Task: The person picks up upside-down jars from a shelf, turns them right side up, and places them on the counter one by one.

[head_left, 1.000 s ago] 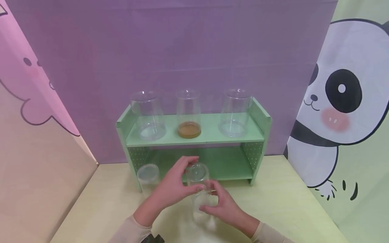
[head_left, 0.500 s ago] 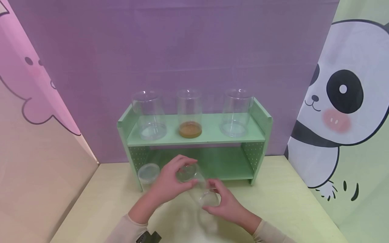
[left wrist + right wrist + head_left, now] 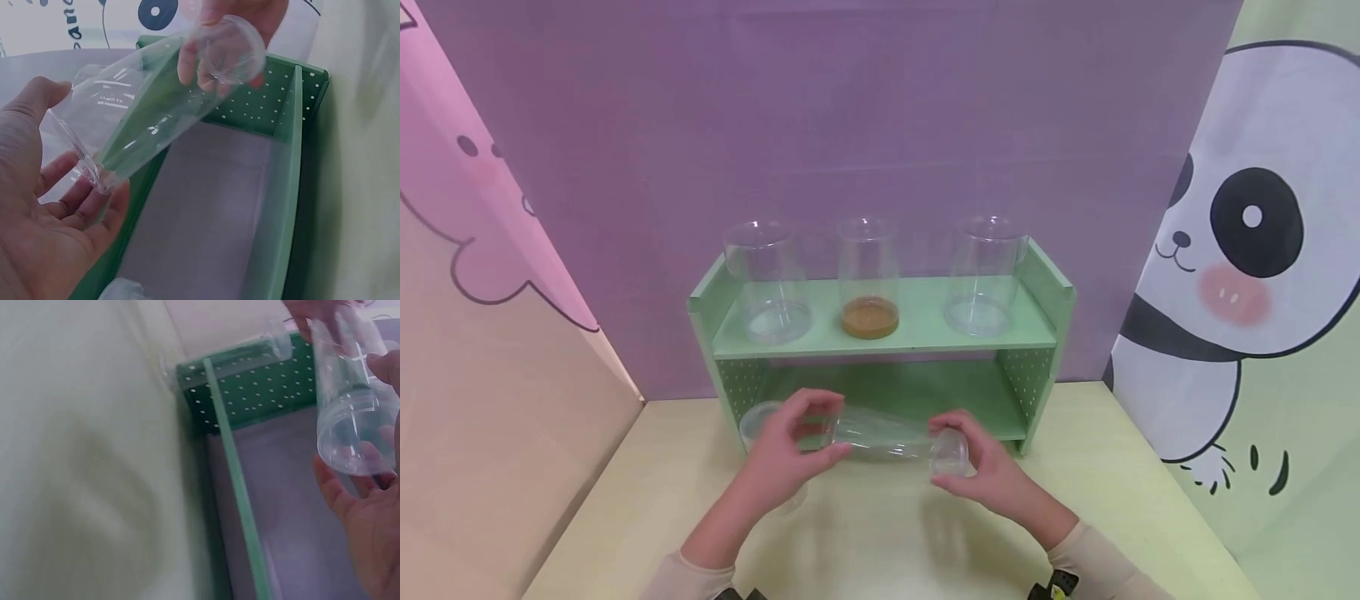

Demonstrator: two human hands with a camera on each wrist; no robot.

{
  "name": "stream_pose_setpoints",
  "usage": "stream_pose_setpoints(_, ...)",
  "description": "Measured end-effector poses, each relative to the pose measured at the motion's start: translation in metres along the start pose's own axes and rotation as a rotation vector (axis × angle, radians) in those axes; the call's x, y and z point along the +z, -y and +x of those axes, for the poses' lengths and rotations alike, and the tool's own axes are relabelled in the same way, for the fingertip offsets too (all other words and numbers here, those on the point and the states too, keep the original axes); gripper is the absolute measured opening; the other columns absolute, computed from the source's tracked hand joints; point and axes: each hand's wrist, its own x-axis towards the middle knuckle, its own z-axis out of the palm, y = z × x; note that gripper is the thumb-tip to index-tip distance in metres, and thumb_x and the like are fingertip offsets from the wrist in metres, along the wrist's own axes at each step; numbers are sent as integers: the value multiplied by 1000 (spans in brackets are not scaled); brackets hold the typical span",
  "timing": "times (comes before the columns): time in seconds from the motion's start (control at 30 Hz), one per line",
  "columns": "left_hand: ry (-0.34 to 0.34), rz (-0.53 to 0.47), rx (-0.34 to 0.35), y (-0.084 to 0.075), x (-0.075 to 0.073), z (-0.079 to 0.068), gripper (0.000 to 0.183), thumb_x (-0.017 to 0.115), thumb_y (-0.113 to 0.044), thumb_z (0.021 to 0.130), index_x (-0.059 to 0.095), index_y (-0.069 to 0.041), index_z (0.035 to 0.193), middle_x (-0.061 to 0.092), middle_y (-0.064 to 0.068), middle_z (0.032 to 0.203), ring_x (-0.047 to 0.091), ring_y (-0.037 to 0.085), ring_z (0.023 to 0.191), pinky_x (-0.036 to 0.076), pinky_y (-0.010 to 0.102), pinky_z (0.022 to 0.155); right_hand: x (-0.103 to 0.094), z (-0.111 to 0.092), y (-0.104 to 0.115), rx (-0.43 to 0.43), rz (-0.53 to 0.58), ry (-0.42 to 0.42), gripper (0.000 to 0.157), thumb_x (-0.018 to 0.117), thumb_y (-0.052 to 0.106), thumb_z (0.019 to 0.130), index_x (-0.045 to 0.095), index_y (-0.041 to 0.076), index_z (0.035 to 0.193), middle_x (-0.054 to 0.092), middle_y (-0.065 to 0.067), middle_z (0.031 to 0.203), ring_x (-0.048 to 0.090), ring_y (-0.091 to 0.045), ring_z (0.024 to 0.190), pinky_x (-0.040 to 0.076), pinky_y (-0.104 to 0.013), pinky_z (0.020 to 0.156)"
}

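Purple backdrop (image 3: 880,108), pale bench (image 3: 625,517); left to right, in front of the green shelf (image 3: 887,349): left hand (image 3: 775,454) pinching one end, clear cup (image 3: 883,437) aloft over the bench, right hand's (image 3: 992,471) grip curled round the other end. Cup looks light, thin-walled, stiff, likely slick, perhaps easily cracked; best taken gently by its two ends. A second ago nearly upright, now tipped almost level, hands spread wider.
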Motion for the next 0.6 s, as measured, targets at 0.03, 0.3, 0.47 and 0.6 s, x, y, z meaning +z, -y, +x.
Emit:
stream_pose_setpoints(0.03,-2,-18,-7,1,-1,-1,58,93,-8,90,66,-7,141,70,12,135,67,30,127,61,38,107,-3,1,1,6,20,7,65,87,-3,91,57,5,148,59,-24,145,63,-25,128,57,-26,106)
stream_pose_setpoints(0.3,0,-114,-31,10,-4,-10,55,90,-2,91,65,-5,140,69,12,137,66,27,129,60,34,107,-17,7,9,-16,66,39,63,83,-9,91,56,0,147,57,-27,143,67,-29,121,63,-36,101)
stream_pose_setpoints(0.47,8,-111,-38,14,-4,-13,55,90,-4,92,64,-6,140,69,11,137,66,22,129,60,33,108,-22,10,8,-43,63,43,63,82,-12,91,56,-1,147,58,-23,143,67,-22,123,62,-36,104)
stream_pose_setpoints(0.6,13,-102,-74,16,-4,-14,58,91,-4,90,64,-8,141,67,13,141,65,26,132,59,32,108,-25,10,9,-21,101,38,63,81,-13,91,55,-2,148,56,-30,144,67,-22,124,61,-33,104)
